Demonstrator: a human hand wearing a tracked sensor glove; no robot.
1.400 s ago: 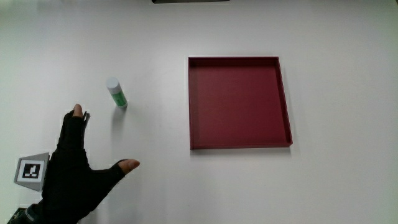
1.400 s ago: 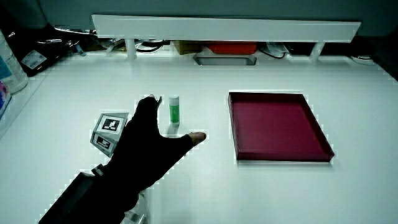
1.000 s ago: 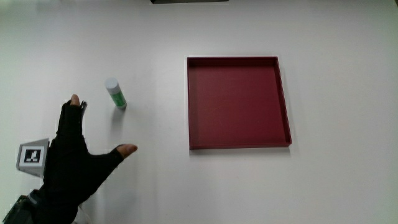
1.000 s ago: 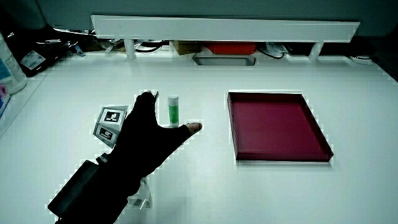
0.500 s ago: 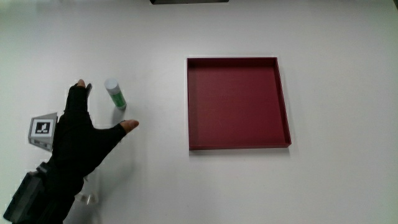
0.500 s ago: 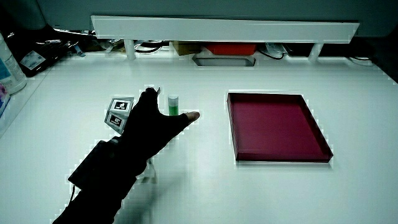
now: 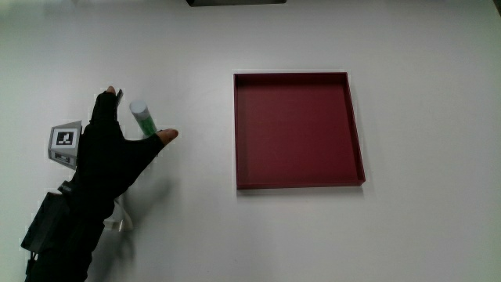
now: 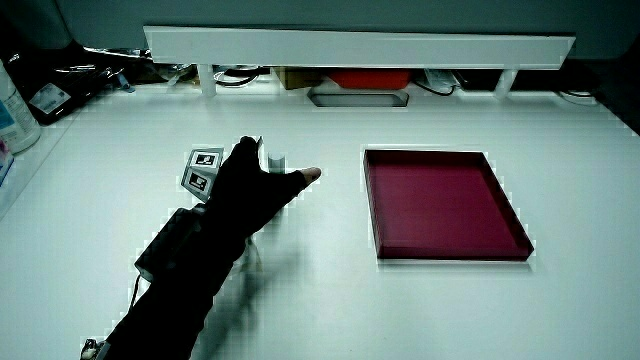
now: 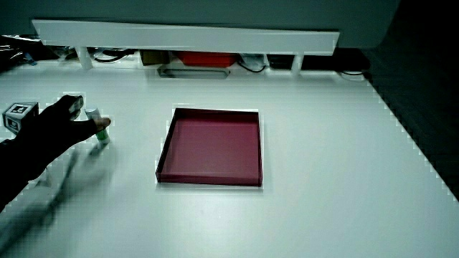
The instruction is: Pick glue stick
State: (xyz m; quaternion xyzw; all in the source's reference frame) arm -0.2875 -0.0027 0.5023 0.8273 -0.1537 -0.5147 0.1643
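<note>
One gloved hand (image 7: 109,157), one glue stick (image 7: 143,119) and one red tray (image 7: 298,130) are on show. The hand is spread wide, thumb (image 7: 165,136) stretched out to one side and the other fingers (image 7: 104,103) held straight together, forming a broad V. The glue stick stands upright in that V, between thumb and fingers, its white cap clear of the glove. In the main view the thumb tip lies just beside the base of the stick; whether it actually touches cannot be told. The fingers have not closed around the stick, so nothing is gripped.

The hand lies low over the table (image 7: 235,235), palm down, with the forearm (image 7: 63,235) running back toward the person. The patterned cube (image 7: 66,143) sits on the back of the hand. In a side view the hand (image 8: 248,190) covers most of the stick, leaving only its cap (image 8: 277,160) visible. In a side view the glue stick (image 9: 99,128) shows its green body beside the hand (image 9: 50,129).

The tray sits well apart from the hand, past the thumb's side, and is shallow and square. A low white partition (image 8: 360,45) stands farther from the person than the fingertips.
</note>
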